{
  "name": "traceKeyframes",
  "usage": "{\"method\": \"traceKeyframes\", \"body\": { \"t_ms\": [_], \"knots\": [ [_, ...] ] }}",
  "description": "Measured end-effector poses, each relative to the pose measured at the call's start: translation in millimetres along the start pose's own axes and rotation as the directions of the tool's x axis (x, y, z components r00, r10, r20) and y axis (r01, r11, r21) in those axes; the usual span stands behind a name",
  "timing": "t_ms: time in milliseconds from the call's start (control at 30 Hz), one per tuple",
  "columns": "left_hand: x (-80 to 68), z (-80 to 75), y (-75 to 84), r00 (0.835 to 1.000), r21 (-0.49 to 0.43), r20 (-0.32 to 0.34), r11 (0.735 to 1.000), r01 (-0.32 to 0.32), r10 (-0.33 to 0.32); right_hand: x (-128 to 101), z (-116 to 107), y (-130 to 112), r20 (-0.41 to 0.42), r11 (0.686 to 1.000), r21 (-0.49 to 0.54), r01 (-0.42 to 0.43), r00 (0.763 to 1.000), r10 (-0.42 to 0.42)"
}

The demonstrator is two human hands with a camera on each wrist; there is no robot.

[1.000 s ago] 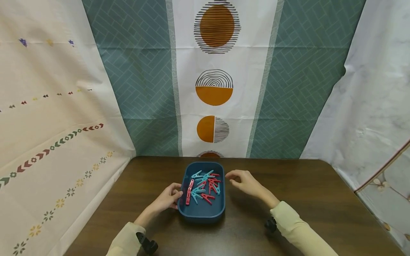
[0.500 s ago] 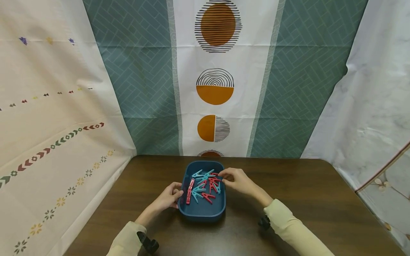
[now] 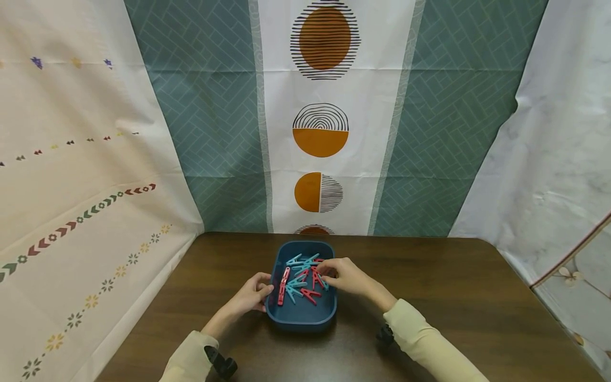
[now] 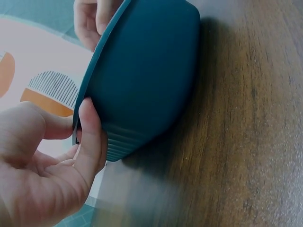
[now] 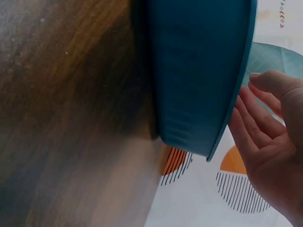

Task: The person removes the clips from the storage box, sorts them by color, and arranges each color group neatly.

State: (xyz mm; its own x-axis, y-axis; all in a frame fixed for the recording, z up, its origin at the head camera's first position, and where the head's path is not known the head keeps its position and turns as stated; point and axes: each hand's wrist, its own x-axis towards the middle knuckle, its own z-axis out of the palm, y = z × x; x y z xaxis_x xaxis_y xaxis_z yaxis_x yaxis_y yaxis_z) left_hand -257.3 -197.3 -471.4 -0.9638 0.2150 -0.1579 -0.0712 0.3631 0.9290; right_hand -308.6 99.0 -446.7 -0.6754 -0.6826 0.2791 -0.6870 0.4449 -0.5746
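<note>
Carefully, from left to right:

Left hand: your left hand [image 3: 252, 297] grips the left rim of the blue tray [image 3: 300, 317], thumb and fingers [image 4: 90, 137] curled over the edge. If you squeeze or lift there, the tray could tip and spill.

Tray: it sits mid-surface [image 3: 429, 297] on its base, touching both hands. It could skate on the smooth wood if you push it sideways.

Clothespins: the red and teal clothespins [image 3: 302, 277] lie tangled inside the tray. Pulling one could drag its neighbours over the rim.

Right hand: your right hand [image 3: 345, 277] reaches over the right rim into the pile, fingers bent toward a pin; whether they have pinched one, you cannot tell. A shallow pinch may let it slip.
</note>
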Motion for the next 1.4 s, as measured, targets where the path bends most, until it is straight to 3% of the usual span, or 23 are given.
{"method": "traceKeyframes", "body": {
  "t_ms": [400, 600, 967, 1300, 1400],
  "knots": [
    [2.8, -4.6, -4.1, 0.999, -0.054, 0.044, 0.998, 0.029, -0.027, 10.6, 11.3, -10.8, 0.114, 0.987, -0.160, 0.030, 0.993, -0.012],
    [4.0, -4.6, -4.6, 0.997, -0.074, 0.066, 0.997, 0.035, -0.030, 13.6, 23.5, -14.7, 0.106, 0.973, -0.228, -0.027, 0.993, 0.053],
    [1.7, -4.1, 0.2, 0.997, -0.069, 0.060, 0.997, 0.045, -0.041, 18.2, 39.0, -25.4, 0.121, 0.880, -0.462, -0.111, 0.975, 0.186],
    [0.7, -5.2, -2.4, 0.996, -0.095, 0.085, 0.994, 0.045, -0.037, 20.4, 48.4, -26.6, 0.100, 0.806, -0.572, -0.151, 0.963, 0.252],
    [1.2, -6.9, -2.1, 0.995, -0.103, 0.097, 0.994, 0.040, -0.030, 22.3, 49.4, -26.6, 0.103, 0.802, -0.578, -0.152, 0.961, 0.256]
  ]
}}
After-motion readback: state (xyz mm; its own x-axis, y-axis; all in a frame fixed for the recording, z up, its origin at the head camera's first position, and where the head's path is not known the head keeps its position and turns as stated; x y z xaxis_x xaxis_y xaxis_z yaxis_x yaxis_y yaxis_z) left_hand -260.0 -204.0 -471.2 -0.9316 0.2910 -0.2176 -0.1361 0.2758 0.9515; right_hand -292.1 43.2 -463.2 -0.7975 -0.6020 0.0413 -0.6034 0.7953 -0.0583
